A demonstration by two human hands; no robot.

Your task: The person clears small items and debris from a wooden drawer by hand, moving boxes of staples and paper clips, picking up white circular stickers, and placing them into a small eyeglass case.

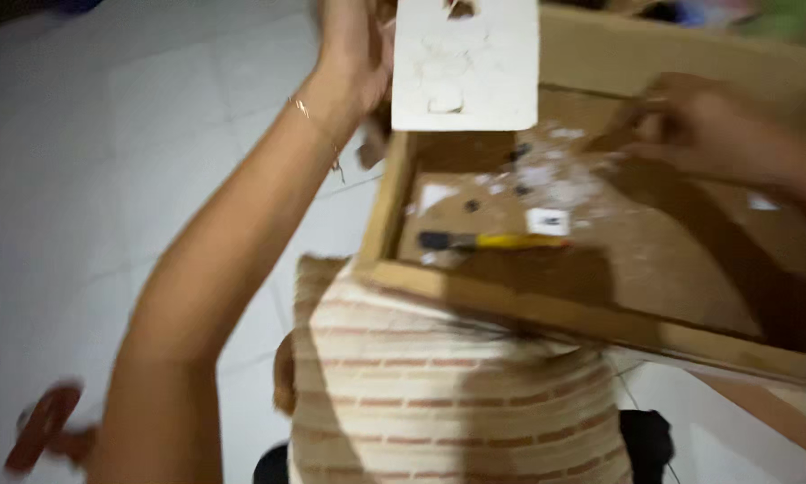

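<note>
So the white foam panel (465, 63) with the cut-out shapes is up near the top of the view, held at its left edge by the left hand (353, 49), fingers closed on it, panel standing upright over the back left corner of the cardboard tray (546, 309). Off to the right of that grip, the right hand (698, 125) is down inside the tray near the far wall, fingers curled in like it's pinching something small, but it's too blurry for me to tell whether it actually has anything. Below the held panel, on the tray floor, there's a yellow-handled craft knife (492, 240) lying flat, a little white square piece (547, 220) just beside its tip end, and a scatter of white crumbs (555, 179) and dark bits. The tray itself rests on a striped cushion (439, 394) underneath. My read: this is mid cutting or popping pieces out of the foam. Next move probably calls for a steady hold on the panel, since it looks light and easy to snap.
</note>
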